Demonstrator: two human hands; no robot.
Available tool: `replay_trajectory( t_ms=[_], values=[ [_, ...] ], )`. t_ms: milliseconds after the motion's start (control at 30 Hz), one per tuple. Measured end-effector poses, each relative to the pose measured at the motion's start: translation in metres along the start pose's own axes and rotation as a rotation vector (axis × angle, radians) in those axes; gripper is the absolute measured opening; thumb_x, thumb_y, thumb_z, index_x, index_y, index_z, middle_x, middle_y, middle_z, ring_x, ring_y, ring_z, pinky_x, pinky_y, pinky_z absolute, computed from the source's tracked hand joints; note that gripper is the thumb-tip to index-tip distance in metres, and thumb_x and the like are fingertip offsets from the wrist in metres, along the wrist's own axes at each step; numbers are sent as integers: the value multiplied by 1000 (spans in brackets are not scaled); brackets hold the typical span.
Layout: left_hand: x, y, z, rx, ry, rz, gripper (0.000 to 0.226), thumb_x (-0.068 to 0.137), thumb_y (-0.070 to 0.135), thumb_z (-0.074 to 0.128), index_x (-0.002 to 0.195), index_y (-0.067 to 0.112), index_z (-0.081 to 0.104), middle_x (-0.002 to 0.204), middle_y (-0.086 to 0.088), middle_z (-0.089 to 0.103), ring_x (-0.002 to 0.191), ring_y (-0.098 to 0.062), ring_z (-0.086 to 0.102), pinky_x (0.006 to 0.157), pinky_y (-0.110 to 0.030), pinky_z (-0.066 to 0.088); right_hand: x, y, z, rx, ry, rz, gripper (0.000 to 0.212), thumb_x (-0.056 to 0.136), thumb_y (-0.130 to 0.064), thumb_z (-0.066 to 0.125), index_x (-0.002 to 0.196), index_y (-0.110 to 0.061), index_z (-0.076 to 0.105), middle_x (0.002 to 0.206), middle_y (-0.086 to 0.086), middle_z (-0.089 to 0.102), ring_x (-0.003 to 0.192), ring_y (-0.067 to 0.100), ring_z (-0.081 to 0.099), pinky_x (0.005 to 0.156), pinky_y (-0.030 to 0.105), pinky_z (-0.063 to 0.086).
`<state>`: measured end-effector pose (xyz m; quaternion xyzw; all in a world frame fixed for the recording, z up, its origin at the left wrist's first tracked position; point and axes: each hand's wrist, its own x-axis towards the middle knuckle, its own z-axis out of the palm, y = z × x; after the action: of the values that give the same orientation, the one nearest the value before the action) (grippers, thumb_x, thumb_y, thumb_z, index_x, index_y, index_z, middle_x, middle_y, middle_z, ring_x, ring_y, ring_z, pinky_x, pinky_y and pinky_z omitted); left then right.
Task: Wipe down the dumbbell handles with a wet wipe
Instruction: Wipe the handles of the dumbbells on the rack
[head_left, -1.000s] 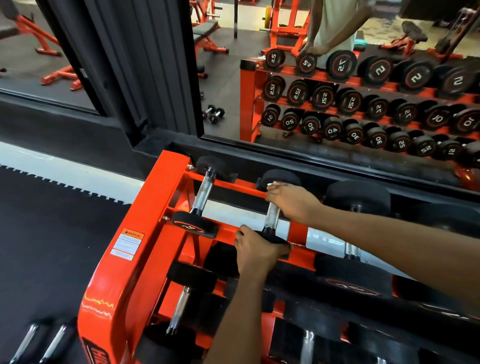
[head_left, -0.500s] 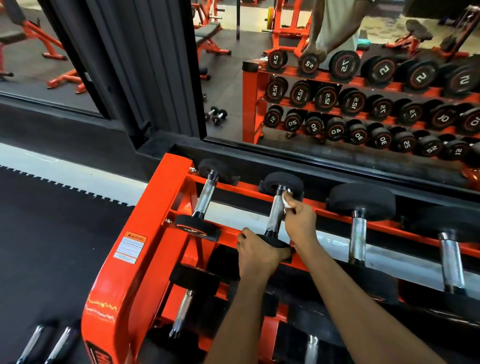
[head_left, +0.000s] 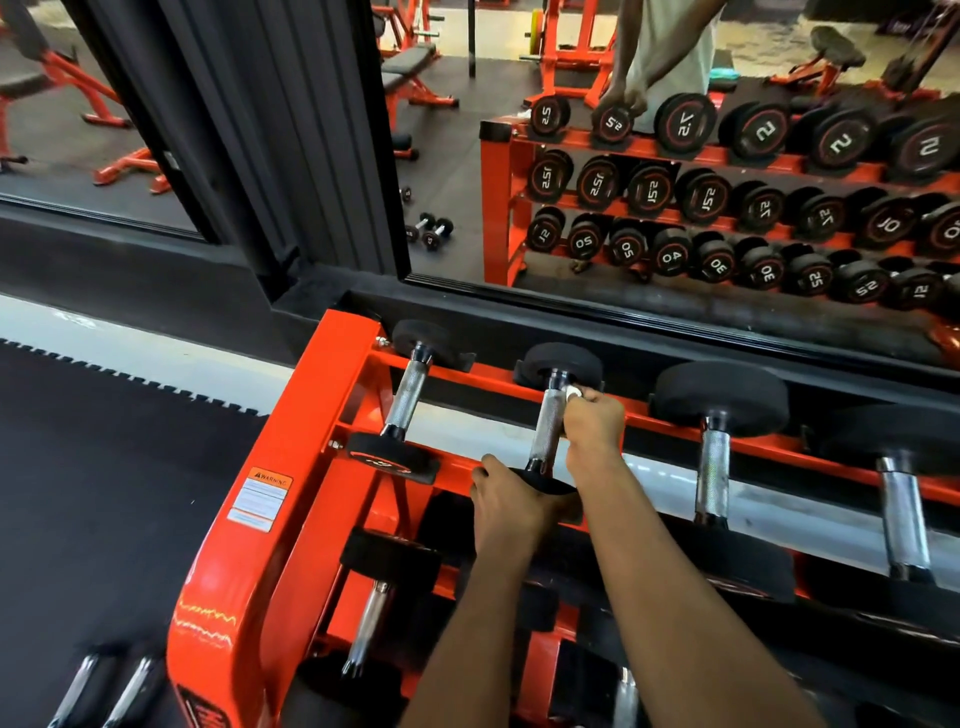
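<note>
Left hand (head_left: 511, 506), nearest the camera, curls its fingers round the near rubber head of the dumbbell (head_left: 546, 441), which lies second from the left on the top tier of the orange rack (head_left: 291, 467). Right hand (head_left: 592, 431), just beyond, pinches a bunched white wet wipe (head_left: 573, 391) against the upper end of the knurled steel handle (head_left: 549, 410), close under the far head. Neighbouring dumbbells (head_left: 714, 457) lie to either side on the same tier, and behind the rack a wall mirror (head_left: 467, 171) reflects the rack and both hands.
</note>
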<state>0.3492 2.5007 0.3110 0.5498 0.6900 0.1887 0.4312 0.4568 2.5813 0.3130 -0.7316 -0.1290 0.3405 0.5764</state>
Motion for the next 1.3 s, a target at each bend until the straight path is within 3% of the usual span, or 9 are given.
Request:
replay_trajectory(
  t_ms=[167,333,433,533,667,800,933,1033,1300],
  values=[
    [0,0,0,4,0,3,97,56,47,90,127,7,38,135,-14,44,130,-33,44,105,-44,45,-13,8,-9,-110,-17,-89,25,90,-1,58,106,-10,74,100,5,72,88,19,65,68,23,50],
    [-1,1,-2,8,-7,3,95,56,47,90,127,8,38,135,-13,45,130,-33,44,104,-45,45,-4,-3,0,-138,-23,-53,18,91,-7,56,93,-8,75,91,11,73,89,29,69,74,37,55],
    [0,0,-1,2,2,10,93,59,45,89,127,8,38,136,-14,44,130,-33,43,104,-45,45,-13,9,-5,-225,-33,-146,23,90,-6,56,101,-12,75,88,4,71,73,19,61,61,28,47],
    [1,-1,-1,16,10,19,90,61,43,87,127,8,38,137,-14,44,130,-33,43,104,-44,45,-17,16,-6,-231,-33,-197,28,92,-6,56,114,-12,72,100,4,72,85,20,63,72,27,50],
    [-1,-1,-2,13,-10,24,97,53,49,89,125,9,39,133,-13,45,127,-33,45,101,-43,45,-6,6,-5,-140,-27,-118,21,93,-7,56,104,-7,74,91,6,71,79,17,61,61,22,44],
    [2,-2,0,30,2,26,91,60,46,88,126,8,38,135,-15,45,129,-35,44,103,-44,45,-13,23,-7,-148,-31,-191,27,91,-5,56,109,-13,74,97,1,73,88,18,66,75,29,53],
    [1,-2,-1,12,0,33,95,53,51,90,121,8,39,130,-14,47,125,-35,47,101,-43,45,3,10,-3,-42,-20,-13,16,94,-6,56,98,-6,72,84,6,66,77,20,59,62,25,46],
    [-1,-2,-1,5,6,30,103,45,58,88,121,10,39,128,-10,48,122,-33,49,99,-45,48,19,9,-7,-18,-95,104,13,93,-5,58,88,-1,68,74,7,62,75,23,58,72,37,53],
    [0,-2,0,1,13,34,102,44,60,83,121,10,40,126,-9,48,121,-32,49,99,-45,49,34,12,0,244,-295,294,18,89,3,49,97,4,65,87,22,69,71,34,66,75,45,58]
  ],
)
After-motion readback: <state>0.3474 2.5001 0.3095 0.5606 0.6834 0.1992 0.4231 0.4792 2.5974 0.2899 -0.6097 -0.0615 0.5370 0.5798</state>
